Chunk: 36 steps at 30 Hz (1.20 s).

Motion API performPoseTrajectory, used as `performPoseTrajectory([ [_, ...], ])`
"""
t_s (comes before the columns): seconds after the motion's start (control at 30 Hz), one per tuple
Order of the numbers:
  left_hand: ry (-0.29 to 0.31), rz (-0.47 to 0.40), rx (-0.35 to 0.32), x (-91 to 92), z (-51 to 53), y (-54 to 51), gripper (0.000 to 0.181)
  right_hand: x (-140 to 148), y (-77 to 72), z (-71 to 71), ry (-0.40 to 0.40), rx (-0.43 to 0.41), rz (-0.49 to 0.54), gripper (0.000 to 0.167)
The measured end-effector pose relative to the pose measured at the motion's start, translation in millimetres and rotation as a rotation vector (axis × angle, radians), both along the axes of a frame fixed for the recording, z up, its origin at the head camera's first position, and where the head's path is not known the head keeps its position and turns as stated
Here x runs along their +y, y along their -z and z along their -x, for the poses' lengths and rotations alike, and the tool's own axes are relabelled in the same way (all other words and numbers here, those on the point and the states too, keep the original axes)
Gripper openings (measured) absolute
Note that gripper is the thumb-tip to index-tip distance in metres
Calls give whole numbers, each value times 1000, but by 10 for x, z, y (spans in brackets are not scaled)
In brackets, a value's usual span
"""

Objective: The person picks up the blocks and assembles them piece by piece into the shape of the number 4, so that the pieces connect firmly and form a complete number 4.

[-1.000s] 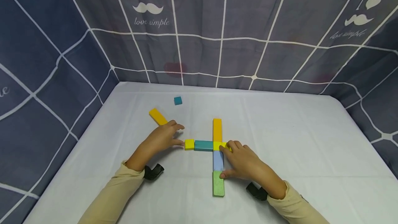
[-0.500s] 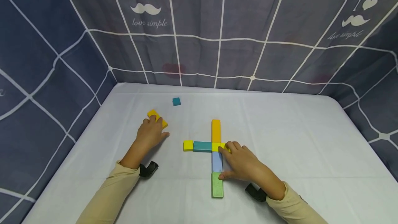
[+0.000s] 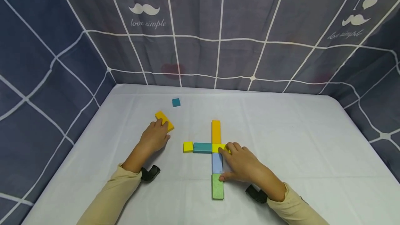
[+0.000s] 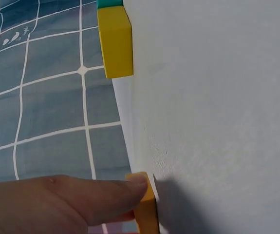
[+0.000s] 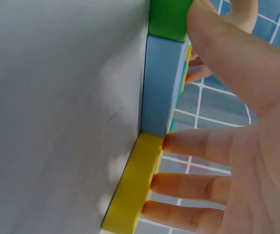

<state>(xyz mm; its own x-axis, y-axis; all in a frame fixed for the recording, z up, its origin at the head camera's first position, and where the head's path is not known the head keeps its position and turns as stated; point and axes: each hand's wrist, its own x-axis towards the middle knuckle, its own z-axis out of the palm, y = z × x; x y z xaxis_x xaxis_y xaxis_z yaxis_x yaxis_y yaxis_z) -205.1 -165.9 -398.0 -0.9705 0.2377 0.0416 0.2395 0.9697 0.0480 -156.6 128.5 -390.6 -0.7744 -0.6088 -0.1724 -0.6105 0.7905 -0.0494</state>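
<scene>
Head view shows the left hand (image 3: 153, 137), left of centre, pinching an oblong orange block (image 3: 160, 115), seemingly painted wood, thumb against its edge, presumably to prevent slipping. At lower centre, the fingers of the right hand (image 3: 243, 162) lie nearly straight against a yellow block (image 5: 134, 180), thumb touching a light-green oblong block (image 3: 217, 189), apparently steadying the flat cross of coloured blocks (image 3: 215, 147) on the white-covered desk (image 3: 287, 127).
</scene>
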Motion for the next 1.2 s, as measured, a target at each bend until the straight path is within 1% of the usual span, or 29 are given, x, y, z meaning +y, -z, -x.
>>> performPoseTrajectory([
  [0.1, 26, -6, -19, 28, 8, 30, 45, -2, 4, 0, 6, -3, 2, 87],
  [0.17, 50, -27, -38, 52, 10, 49, 45, -2, 8, 2, 0, 5, 1, 87],
  [0.37, 118, -123, -113, 126, -41, 78, 42, -14, 20, -8, -14, 13, 5, 88],
  [0.47, 145, -153, -151, 167, -52, 81, 41, -9, 22, -11, -9, 12, 5, 88],
  [0.67, 174, -194, -201, 219, -62, 88, 40, -10, 26, -3, -3, 13, 9, 87],
  [0.83, 192, -216, -243, 243, -74, 83, 39, -13, 39, -6, -2, -3, 11, 87],
  [0.93, 199, -217, -249, 253, -91, 67, 38, -17, 37, -9, -5, -3, 4, 87],
  [1.07, 215, -210, -240, 262, -104, 52, 38, -15, 35, -4, -12, 10, -8, 88],
  [1.2, 213, -198, -239, 265, -97, 47, 37, -9, 28, -2, -12, 12, -7, 88],
])
